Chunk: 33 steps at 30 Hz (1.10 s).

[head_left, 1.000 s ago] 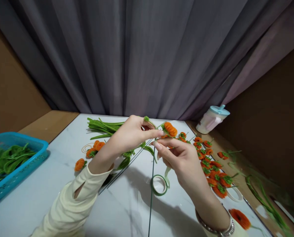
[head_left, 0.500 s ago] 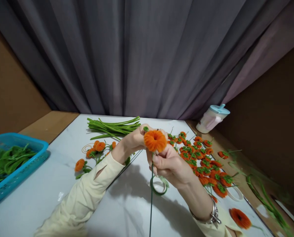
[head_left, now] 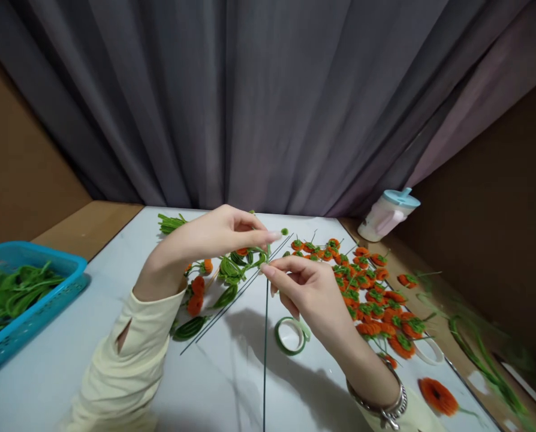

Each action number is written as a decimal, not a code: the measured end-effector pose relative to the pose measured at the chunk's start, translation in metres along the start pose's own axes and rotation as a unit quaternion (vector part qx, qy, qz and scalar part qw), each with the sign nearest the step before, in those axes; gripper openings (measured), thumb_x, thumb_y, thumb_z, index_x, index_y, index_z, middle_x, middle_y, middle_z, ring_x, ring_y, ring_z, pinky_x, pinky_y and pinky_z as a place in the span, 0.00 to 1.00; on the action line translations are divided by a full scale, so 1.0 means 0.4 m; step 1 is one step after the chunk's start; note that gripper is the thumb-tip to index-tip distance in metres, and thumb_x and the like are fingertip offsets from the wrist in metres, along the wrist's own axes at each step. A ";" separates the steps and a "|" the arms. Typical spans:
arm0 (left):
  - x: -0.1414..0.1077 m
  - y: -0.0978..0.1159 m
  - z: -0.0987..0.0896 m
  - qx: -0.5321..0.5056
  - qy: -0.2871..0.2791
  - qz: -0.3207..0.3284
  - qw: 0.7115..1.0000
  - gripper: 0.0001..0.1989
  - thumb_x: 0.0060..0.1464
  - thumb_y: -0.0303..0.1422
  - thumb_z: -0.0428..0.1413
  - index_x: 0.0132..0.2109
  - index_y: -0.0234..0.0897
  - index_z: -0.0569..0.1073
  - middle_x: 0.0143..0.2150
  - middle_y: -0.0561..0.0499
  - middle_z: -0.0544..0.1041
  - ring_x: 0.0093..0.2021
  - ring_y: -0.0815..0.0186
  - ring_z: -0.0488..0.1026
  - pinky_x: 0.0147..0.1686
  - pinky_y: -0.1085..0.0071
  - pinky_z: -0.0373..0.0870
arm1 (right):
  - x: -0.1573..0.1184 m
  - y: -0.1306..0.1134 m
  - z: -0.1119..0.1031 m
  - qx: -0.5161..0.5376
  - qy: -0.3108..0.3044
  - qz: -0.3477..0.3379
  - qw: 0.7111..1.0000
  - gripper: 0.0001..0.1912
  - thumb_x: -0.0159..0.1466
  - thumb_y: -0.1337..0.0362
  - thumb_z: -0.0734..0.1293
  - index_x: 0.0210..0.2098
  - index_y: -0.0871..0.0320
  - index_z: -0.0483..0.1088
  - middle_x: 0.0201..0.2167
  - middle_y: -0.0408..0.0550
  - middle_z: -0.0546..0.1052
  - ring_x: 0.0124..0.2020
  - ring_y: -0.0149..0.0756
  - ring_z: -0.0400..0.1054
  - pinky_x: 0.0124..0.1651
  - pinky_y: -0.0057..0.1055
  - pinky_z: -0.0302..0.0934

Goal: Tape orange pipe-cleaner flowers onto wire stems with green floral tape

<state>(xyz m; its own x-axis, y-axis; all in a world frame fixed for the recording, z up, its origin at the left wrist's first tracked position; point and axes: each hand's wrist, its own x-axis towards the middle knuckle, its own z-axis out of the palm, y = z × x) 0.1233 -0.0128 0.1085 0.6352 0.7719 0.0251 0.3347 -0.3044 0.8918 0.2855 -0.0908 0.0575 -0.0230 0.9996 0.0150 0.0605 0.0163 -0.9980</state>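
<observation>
My right hand (head_left: 306, 285) pinches a dark green wire stem (head_left: 266, 342) between thumb and fingertips. The stem runs straight down out of view. Just above it, my left hand (head_left: 236, 231) is closed at the fingertips, and a short light green strip (head_left: 268, 248) shows between both hands. Behind the left thumb a small round green tip (head_left: 285, 231) pokes out. Green leaves (head_left: 232, 270) and orange fuzzy flowers (head_left: 196, 295) lie left of the fingers; whether they join the held stem cannot be made out. Below the right hand sits a roll of green tape (head_left: 290, 336).
Loose wires (head_left: 225, 309) cross the white table. Many orange flower heads (head_left: 362, 288) are spread at right, one single bloom (head_left: 437, 396) nearer me. A blue basket (head_left: 77, 264) with leaves stands left, a lidded cup (head_left: 387, 216) back right. Green stems (head_left: 169, 224) lie behind the left hand.
The orange flower held facing me has left its place between my hands. My left hand has shifted slightly left and turned over. Flowers and leaves at left now lie closer to the middle.
</observation>
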 end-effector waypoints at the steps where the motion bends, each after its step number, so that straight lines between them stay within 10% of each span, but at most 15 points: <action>1: 0.001 0.000 0.002 0.022 -0.012 0.002 1.000 0.14 0.47 0.43 0.61 0.32 0.35 0.78 0.23 0.54 0.72 0.23 0.71 0.65 0.21 0.77 0.57 | -0.001 -0.001 -0.001 -0.002 -0.005 0.001 1.000 0.14 0.56 0.56 0.71 0.22 0.60 0.70 0.14 0.38 0.64 0.12 0.22 0.52 0.14 0.23 0.41; 14: 0.018 -0.021 -0.002 0.003 -0.078 0.019 0.997 0.08 0.49 0.35 0.60 0.29 0.33 0.76 0.22 0.53 0.75 0.23 0.72 0.69 0.20 0.79 0.60 | 0.022 -0.007 -0.049 -0.007 -0.165 0.011 0.986 0.16 0.54 0.53 0.72 0.27 0.62 0.72 0.19 0.42 0.70 0.12 0.22 0.56 0.15 0.23 0.48; 33: 0.005 -0.001 -0.004 0.049 -0.100 0.029 0.993 0.08 0.50 0.33 0.58 0.29 0.31 0.75 0.23 0.53 0.74 0.23 0.73 0.66 0.20 0.80 0.59 | 0.033 0.005 -0.065 0.015 -0.244 -0.001 0.970 0.11 0.61 0.59 0.68 0.29 0.62 0.72 0.18 0.38 0.66 0.14 0.20 0.54 0.16 0.22 0.46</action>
<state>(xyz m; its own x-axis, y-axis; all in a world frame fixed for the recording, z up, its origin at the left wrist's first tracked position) 0.1234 -0.0100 0.1091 0.7777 0.6283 -0.0226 0.3523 -0.4057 0.8433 0.3111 -0.0772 0.0573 -0.4935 0.8697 -0.0067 0.0303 0.0095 -0.9995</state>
